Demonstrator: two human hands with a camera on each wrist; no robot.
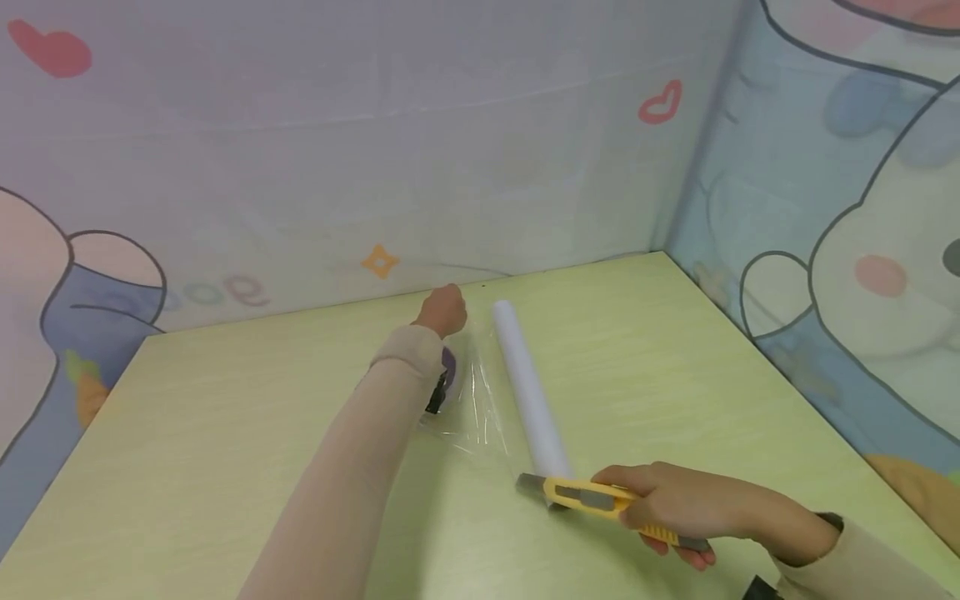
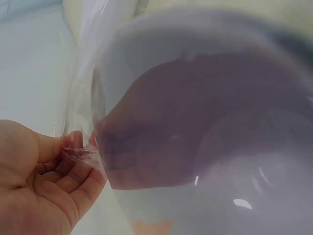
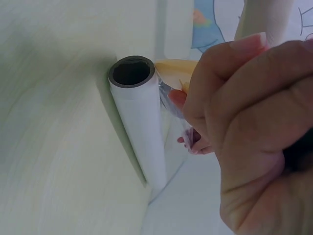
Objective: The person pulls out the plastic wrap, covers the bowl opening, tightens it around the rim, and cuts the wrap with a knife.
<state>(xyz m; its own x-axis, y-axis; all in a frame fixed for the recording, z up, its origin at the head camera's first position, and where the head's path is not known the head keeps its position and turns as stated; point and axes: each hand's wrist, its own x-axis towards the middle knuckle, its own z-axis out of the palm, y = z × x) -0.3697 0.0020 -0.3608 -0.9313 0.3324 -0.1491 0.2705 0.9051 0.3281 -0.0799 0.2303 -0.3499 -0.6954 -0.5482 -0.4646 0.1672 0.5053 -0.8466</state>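
Observation:
A white roll of cling film (image 1: 528, 392) lies lengthwise on the table, its dark hollow core end showing in the right wrist view. Clear plastic film (image 1: 480, 392) stretches from the roll's left side toward my left hand (image 1: 442, 310). At the far side of the table, that hand pinches the bunched film edge (image 2: 80, 155) between thumb and fingers. My right hand (image 1: 675, 500) grips a yellow utility knife (image 1: 592, 495) at the roll's near end. The knife's grey tip (image 1: 531, 483) points left and overlaps the film's near corner in the head view.
The pale green table (image 1: 247, 433) meets a printed fabric wall (image 1: 450, 167) at the back and another fabric wall (image 1: 810, 250) on the right. A glossy rounded surface (image 2: 205, 122) close to the lens covers much of the left wrist view.

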